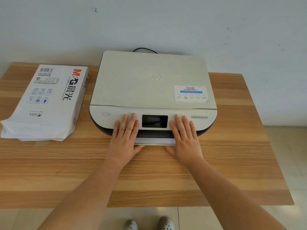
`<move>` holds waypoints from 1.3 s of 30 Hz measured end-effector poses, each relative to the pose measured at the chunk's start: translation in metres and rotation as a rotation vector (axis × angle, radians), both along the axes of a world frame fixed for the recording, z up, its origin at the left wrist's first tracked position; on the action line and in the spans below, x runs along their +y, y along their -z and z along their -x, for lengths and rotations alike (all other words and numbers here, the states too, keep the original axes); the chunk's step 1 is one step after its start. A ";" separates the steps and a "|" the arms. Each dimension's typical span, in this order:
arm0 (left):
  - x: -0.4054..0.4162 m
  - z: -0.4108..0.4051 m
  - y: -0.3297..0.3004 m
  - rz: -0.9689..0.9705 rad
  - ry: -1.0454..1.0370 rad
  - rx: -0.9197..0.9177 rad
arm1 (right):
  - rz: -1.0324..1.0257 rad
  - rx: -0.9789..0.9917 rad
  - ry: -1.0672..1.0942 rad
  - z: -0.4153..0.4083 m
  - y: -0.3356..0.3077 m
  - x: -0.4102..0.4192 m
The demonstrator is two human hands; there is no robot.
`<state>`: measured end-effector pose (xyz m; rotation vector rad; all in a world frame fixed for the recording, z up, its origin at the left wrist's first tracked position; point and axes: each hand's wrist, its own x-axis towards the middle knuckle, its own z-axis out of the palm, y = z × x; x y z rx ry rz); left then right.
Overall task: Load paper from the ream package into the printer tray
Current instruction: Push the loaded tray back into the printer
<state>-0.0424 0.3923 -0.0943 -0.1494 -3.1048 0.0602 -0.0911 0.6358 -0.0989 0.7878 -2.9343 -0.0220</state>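
Flanking the printer (152, 83) screen, left hand (125, 138) and right hand (185, 138), flat.

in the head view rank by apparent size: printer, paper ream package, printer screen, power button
1. printer
2. paper ream package, though it lies about as near
3. printer screen
4. power button

The printer (149, 83) is a flat, off-white machine with a closed lid, a dark base and a small dark screen at the middle of its front panel. It sits on the bench, front edge toward the person. The tray (155, 143) pokes out a little from the front slot, with white paper (155, 140) lying in it. The ream package (48, 100), white with red and black print, lies flat just left of the printer, its near end torn open.
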 end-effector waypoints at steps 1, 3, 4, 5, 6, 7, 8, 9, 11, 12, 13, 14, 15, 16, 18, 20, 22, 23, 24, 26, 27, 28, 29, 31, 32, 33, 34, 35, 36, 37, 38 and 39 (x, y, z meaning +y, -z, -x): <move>0.000 0.000 0.000 -0.003 0.002 0.005 | -0.001 0.009 0.001 0.000 0.001 0.000; 0.001 0.001 0.002 -0.002 -0.001 0.008 | -0.014 0.023 0.004 0.001 0.002 0.000; 0.001 0.001 0.003 -0.001 -0.004 0.009 | -0.021 0.029 0.005 0.001 0.003 0.000; 0.002 0.001 0.004 -0.001 -0.008 0.012 | -0.023 0.035 0.005 0.001 0.004 0.000; 0.003 0.001 0.004 -0.002 -0.010 0.017 | -0.018 0.041 0.005 0.002 0.005 -0.001; 0.003 0.002 0.005 -0.003 -0.010 0.022 | -0.012 0.049 0.004 0.002 0.006 0.000; 0.003 0.002 0.006 -0.002 -0.009 0.028 | -0.008 0.058 0.002 0.002 0.008 0.000; 0.003 0.002 0.007 0.000 -0.007 0.033 | -0.009 0.069 0.000 0.003 0.009 0.001; 0.003 0.003 0.009 -0.001 -0.006 0.043 | -0.008 0.092 -0.006 0.004 0.011 0.002; 0.003 0.003 0.010 -0.002 -0.007 0.048 | -0.003 0.103 -0.009 0.005 0.012 0.002; 0.003 0.003 0.011 -0.003 -0.009 0.054 | 0.001 0.111 -0.010 0.006 0.013 0.002; 0.003 0.004 0.012 -0.005 -0.014 0.058 | 0.004 0.117 -0.008 0.006 0.014 0.002; 0.004 0.004 0.012 -0.009 -0.021 0.062 | 0.010 0.124 -0.004 0.006 0.015 0.001; 0.005 0.005 0.013 -0.012 -0.029 0.068 | 0.018 0.131 -0.001 0.006 0.016 0.000; 0.008 0.006 0.015 -0.021 -0.041 0.086 | 0.032 0.145 0.005 0.005 0.019 -0.001; 0.009 0.006 0.016 -0.028 -0.045 0.100 | 0.046 0.163 0.005 0.006 0.021 -0.002; 0.008 0.007 0.018 -0.026 -0.042 0.108 | 0.053 0.186 -0.002 0.007 0.023 -0.001; 0.008 0.007 0.019 -0.023 -0.040 0.113 | 0.055 0.194 -0.005 0.008 0.025 -0.001; 0.007 0.008 0.019 -0.021 -0.039 0.118 | 0.058 0.202 -0.004 0.009 0.026 -0.001; 0.008 0.008 0.020 -0.022 -0.041 0.134 | 0.071 0.223 0.003 0.010 0.028 -0.002; 0.009 0.008 0.021 -0.025 -0.043 0.142 | 0.078 0.236 0.005 0.010 0.029 -0.003; 0.009 0.008 0.021 -0.028 -0.044 0.150 | 0.087 0.249 0.005 0.011 0.030 -0.004; 0.010 0.009 0.022 -0.030 -0.044 0.158 | 0.095 0.264 0.005 0.011 0.032 -0.005; 0.009 0.009 0.023 -0.024 -0.045 0.168 | 0.101 0.290 0.008 0.012 0.034 -0.006; 0.009 0.009 0.024 -0.018 -0.044 0.168 | 0.104 0.298 0.007 0.012 0.035 -0.006; 0.009 0.009 0.024 -0.013 -0.042 0.170 | 0.109 0.305 0.006 0.013 0.036 -0.006; 0.008 0.009 0.024 -0.011 -0.040 0.169 | 0.115 0.309 0.005 0.013 0.036 -0.005; 0.008 0.009 0.024 -0.009 -0.040 0.167 | 0.117 0.310 0.006 0.013 0.035 -0.005; 0.009 0.009 0.024 -0.009 -0.040 0.163 | 0.117 0.306 0.007 0.013 0.035 -0.006; 0.009 0.009 0.023 -0.009 -0.042 0.160 | 0.114 0.298 0.009 0.012 0.035 -0.006; 0.009 0.009 0.023 -0.011 -0.045 0.157 | 0.111 0.288 0.010 0.012 0.036 -0.007; 0.010 0.009 0.023 -0.014 -0.049 0.153 | 0.106 0.277 0.011 0.011 0.036 -0.008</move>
